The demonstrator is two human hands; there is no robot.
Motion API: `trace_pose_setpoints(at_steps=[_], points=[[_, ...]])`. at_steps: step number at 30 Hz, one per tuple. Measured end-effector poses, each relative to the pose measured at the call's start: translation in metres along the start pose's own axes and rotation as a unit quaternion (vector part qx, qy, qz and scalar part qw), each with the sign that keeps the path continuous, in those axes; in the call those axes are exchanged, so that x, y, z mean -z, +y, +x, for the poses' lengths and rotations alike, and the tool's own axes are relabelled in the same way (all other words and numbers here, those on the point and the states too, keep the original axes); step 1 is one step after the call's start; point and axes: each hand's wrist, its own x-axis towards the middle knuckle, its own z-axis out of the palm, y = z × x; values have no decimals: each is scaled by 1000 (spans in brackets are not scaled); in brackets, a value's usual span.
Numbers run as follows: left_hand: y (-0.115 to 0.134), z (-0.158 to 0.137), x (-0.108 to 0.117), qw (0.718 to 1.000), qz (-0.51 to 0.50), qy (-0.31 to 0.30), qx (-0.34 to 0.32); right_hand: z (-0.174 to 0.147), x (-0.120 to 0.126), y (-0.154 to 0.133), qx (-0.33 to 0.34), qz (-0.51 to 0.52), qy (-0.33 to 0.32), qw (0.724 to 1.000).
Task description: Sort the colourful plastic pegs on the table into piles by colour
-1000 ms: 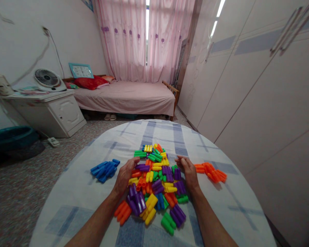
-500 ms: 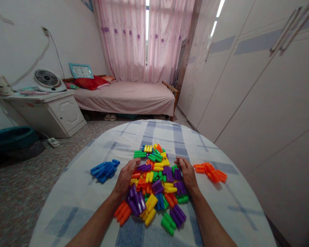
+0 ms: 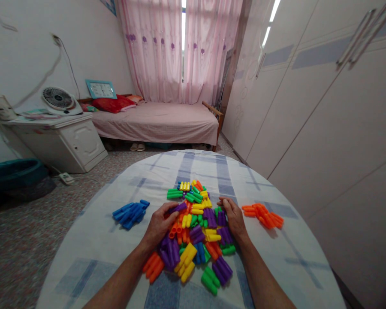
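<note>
A mixed pile of plastic tube-shaped toy blocks in green, yellow, purple, orange and blue lies between my two hands. At the pile's left side, my left hand has its thumb and fingers closed on a purple toy block, which sits tilted. My right hand rests by the right edge of the pile, fingers loosely bent and apart, with nothing held. Close to it are purple blocks. Nearer to me lie a yellow block and a green block.
Blue blocks form a separate group on the left of the round table, and orange blocks another on the right. A checked cloth covers the table. Beyond stand a bed, a cabinet and a wardrobe.
My left hand has shifted slightly, its thumb and fingers closing on the purple block, which has tilted. My right hand has stayed nearly still.
</note>
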Motion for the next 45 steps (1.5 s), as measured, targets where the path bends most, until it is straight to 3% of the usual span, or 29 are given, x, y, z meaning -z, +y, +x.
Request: trace_pose_setpoints(at_steps=[15, 23, 31, 45], points=[[5, 1, 0, 999, -15, 27, 10, 0, 0, -2, 2, -15, -1, 1000], [2, 2, 0, 997, -27, 72, 9, 0, 0, 1, 5, -14, 2, 1000], [5, 1, 0, 998, -24, 53, 17, -3, 0, -4, 10, -25, -3, 1000], [-3, 4, 5, 994, -48, 97, 25, -2, 0, -3, 4, -30, -7, 1000]])
